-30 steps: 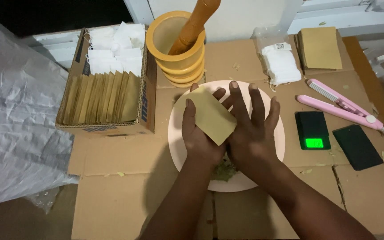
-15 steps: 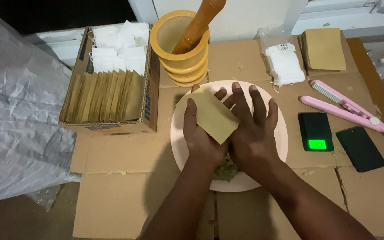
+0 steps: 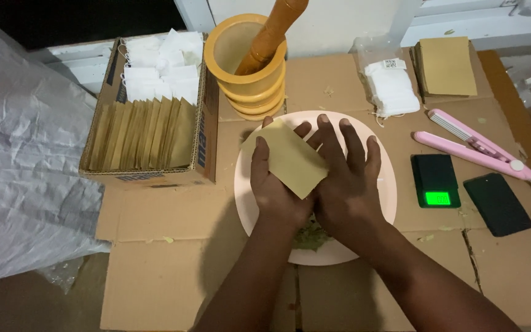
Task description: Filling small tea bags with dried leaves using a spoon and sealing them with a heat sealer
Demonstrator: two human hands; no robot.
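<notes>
Both of my hands hover over a pale pink plate [image 3: 382,163] on a cardboard-covered table. My left hand [image 3: 275,187] holds a small tan paper packet [image 3: 290,157], tilted like a diamond. My right hand [image 3: 345,181] lies palm down beside it, fingers spread, its thumb side touching the packet's right edge. Some green crushed leaf [image 3: 308,237] shows on the plate beneath my wrists.
A cardboard box [image 3: 207,147] with tan packets and white bags stands at left. A yellow mortar [image 3: 247,67] with wooden pestle [image 3: 271,37] is behind the plate. At right lie a small scale [image 3: 436,180], a dark phone [image 3: 496,204], a pink sealer [image 3: 471,144], white bags [image 3: 391,86], tan packets [image 3: 445,66]. Crinkled plastic [image 3: 26,178] far left.
The view has shifted slightly. My hands and the packet stay in nearly the same place over the plate.
</notes>
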